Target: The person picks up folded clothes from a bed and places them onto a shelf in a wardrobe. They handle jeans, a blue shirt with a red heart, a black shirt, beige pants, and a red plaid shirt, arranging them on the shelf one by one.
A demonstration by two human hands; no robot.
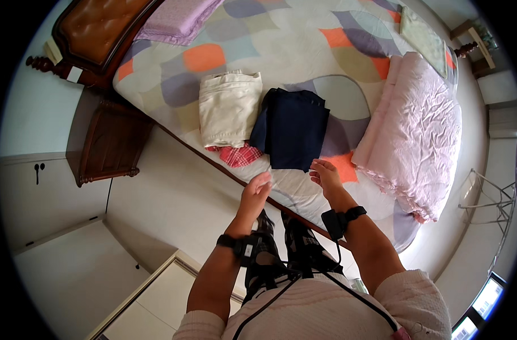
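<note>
A folded navy blue garment (298, 131) lies on the bed in front of me. My right hand (325, 176) is at its near right corner, fingers curled; whether they pinch the cloth cannot be made out. Just off the near left corner of the same garment, my left hand (257, 189) hovers with its fingers apart and nothing in it. To the left of the navy garment rests a folded cream-coloured garment (230, 110). A red plaid cloth (241, 155) sticks out from under the cream one's near edge.
A patterned bedspread (284, 55) covers the bed. On the right lies a thick folded pink quilt (415, 136), with a pale flat folded item (424, 40) beyond it. A lilac pillow (177, 19) sits by the leather-padded headboard (105, 29). A dark wooden nightstand (113, 140) stands left of the bed.
</note>
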